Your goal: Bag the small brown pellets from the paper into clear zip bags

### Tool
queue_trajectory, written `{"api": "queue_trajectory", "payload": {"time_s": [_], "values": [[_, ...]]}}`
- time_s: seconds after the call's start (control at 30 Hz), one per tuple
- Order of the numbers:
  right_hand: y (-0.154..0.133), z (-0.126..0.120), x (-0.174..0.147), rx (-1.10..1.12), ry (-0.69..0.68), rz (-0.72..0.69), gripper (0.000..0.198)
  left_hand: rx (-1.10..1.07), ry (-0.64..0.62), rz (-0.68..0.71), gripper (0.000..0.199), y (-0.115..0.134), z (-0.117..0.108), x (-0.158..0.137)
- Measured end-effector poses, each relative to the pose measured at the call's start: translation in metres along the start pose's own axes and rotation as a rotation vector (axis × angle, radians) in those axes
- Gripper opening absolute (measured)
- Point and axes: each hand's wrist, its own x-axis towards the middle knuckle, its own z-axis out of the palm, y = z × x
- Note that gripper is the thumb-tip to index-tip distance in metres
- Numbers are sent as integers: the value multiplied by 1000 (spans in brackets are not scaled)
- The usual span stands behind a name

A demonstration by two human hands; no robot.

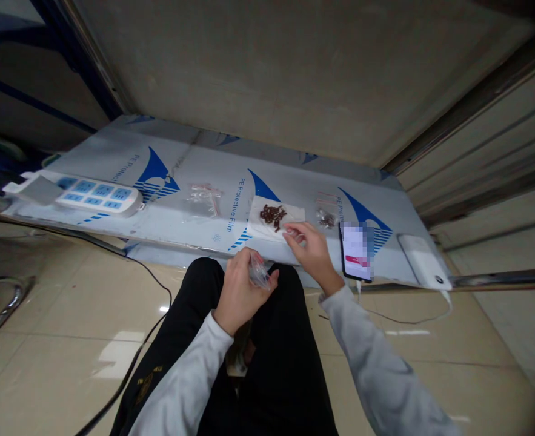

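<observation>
My left hand [241, 289] is closed around a small clear plastic bag [259, 272], held over my lap just off the table's front edge. My right hand [310, 248] hovers at the near right corner of a white paper sheet [254, 219], thumb and forefinger brought together. Whatever is between those fingertips is too small to make out. Small dark brown pieces [272, 215] lie in a loose heap on the paper, just beyond the right fingertips. Behind the right hand rests another clear bag [326, 217] with dark pieces inside.
Clear plastic bags [206, 198] lie left of the paper on the film-covered table [180, 221]. A phone [357, 251] and a white power bank [419, 260] with a cable are on the right. A power strip [99, 195] sits at the left; a black cord crosses the floor.
</observation>
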Motion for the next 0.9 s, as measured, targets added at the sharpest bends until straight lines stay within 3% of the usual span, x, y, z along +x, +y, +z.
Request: {"api": "queue_trajectory", "payload": {"time_s": [0.1,0.23,0.47,0.57,0.67,0.73,0.9], "values": [[31,24,25,-152,-128,64,23,-34,-21,-24,37,0,1,-3],[41,40,36,-226,-195,51,23,-119,-60,-61,48,1,-2,-7],[35,36,36,-245,-175,57,22,-174,23,30,30,-3,-4,1],[12,23,26,-5,11,130,16,-174,40,26,30,-7,-3,8],[-30,6,1,340,190,203,21,-178,36,17,30,-10,1,13],[-57,-2,-19,409,115,212,19,-208,23,19,29,-8,3,14],[-81,-7,-43,155,-44,68,8,-262,-19,29,25,0,7,11]]}}
